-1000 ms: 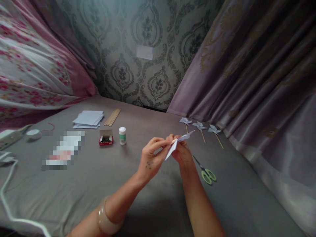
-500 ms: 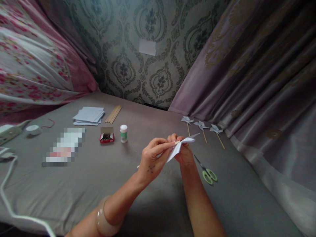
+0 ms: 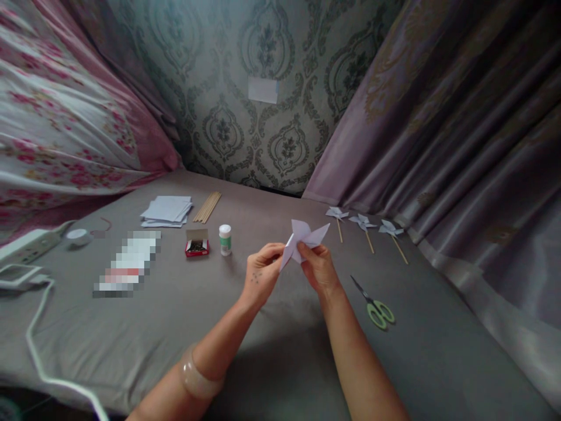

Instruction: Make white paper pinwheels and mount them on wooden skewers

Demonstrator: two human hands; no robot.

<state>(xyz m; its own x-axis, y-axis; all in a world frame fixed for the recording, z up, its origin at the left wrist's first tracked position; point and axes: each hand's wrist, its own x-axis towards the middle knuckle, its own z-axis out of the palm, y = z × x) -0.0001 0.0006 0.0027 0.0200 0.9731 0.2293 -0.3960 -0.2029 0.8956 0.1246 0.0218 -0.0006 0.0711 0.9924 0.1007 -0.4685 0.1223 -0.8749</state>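
A white folded-paper pinwheel (image 3: pixel 302 237) is held up above the grey bed sheet (image 3: pixel 272 351), its blades turned towards me. My left hand (image 3: pixel 264 272) is closed at its left side, with the fingertips partly behind a blade. With the thumb pressed near the pinwheel's centre, my right hand (image 3: pixel 321 270) grips it from the lower right. The stick does not show from this side. To the right of my right arm lie scissors (image 3: pixel 377 313) with green handles. Beyond them, three finished-looking pinwheels on sticks (image 3: pixel 363 222) lie in a row.
Left of centre stand a white bottle with a green label (image 3: pixel 225 241) and a small red box of pins or tacks (image 3: pixel 197 245). Behind them are wooden sticks (image 3: pixel 207 208) and stacked white paper (image 3: pixel 167 210). A power strip (image 3: pixel 35 248) and white cable (image 3: pixel 39 351) occupy the left edge.
The pinwheel has turned from edge-on to facing me, and its stick has gone out of sight. My right hand has shifted from behind the paper to its front, thumb on the centre.
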